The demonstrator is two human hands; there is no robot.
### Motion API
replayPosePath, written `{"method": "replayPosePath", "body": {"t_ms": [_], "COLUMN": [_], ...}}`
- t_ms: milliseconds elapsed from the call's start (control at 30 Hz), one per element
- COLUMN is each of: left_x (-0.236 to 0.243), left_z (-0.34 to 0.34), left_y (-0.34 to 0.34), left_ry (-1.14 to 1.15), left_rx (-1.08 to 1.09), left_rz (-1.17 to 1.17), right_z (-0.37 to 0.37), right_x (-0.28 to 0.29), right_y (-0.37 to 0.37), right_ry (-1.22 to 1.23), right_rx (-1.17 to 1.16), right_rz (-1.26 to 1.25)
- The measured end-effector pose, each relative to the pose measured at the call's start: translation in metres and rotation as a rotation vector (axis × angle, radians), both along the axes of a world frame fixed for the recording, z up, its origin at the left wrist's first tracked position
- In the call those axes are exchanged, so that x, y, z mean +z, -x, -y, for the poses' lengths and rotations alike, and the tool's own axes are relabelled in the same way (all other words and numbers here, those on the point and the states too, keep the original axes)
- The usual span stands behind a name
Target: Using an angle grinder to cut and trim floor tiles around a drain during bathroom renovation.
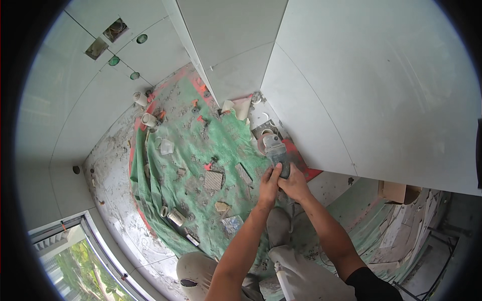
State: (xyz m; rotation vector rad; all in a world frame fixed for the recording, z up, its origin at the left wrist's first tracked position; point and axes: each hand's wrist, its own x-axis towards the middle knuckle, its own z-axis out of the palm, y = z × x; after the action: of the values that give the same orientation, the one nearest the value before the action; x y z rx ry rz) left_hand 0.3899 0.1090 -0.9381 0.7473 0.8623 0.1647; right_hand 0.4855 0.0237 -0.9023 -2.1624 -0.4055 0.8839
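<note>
Both my hands grip a grey angle grinder (275,149), held out over the floor in front of me. My left hand (269,184) is closed on the left of its handle, and my right hand (294,181) is closed on its lower right. The grinder's head points away from me, over a white pipe ring (267,132) and a dark square piece (258,129) near the foot of the white wall panel (366,90); whether the disc touches anything I cannot tell. A cable hangs below my hands beside my grey shoe (278,226).
A rumpled green sheet (196,145) covers the floor, strewn with tile offcuts (213,179), red plastic pieces (201,119) and debris. White pipe fittings (149,119) lie along the left. A glazed door or window (70,251) is at lower left, a cardboard box (394,191) at right.
</note>
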Motion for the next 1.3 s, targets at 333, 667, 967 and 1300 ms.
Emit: {"method": "replayPosePath", "body": {"t_ms": [333, 667, 967, 1300], "left_x": [-0.005, -0.009, -0.010, -0.023], "left_z": [-0.001, -0.011, -0.011, -0.016], "left_y": [-0.009, -0.013, -0.015, -0.013], "left_ry": [0.046, 0.034, 0.011, 0.044], "left_rx": [0.038, 0.061, 0.057, 0.040], "left_rz": [-0.030, -0.015, -0.076, -0.019], "right_z": [-0.003, -0.015, -0.012, -0.018], "right_x": [-0.009, -0.010, -0.026, -0.019], "right_y": [-0.004, -0.006, -0.009, -0.008], "right_ry": [0.047, 0.060, 0.048, 0.062], "right_rx": [-0.052, -0.035, -0.025, -0.026], "right_rz": [-0.056, -0.008, 0.005, -0.005]}}
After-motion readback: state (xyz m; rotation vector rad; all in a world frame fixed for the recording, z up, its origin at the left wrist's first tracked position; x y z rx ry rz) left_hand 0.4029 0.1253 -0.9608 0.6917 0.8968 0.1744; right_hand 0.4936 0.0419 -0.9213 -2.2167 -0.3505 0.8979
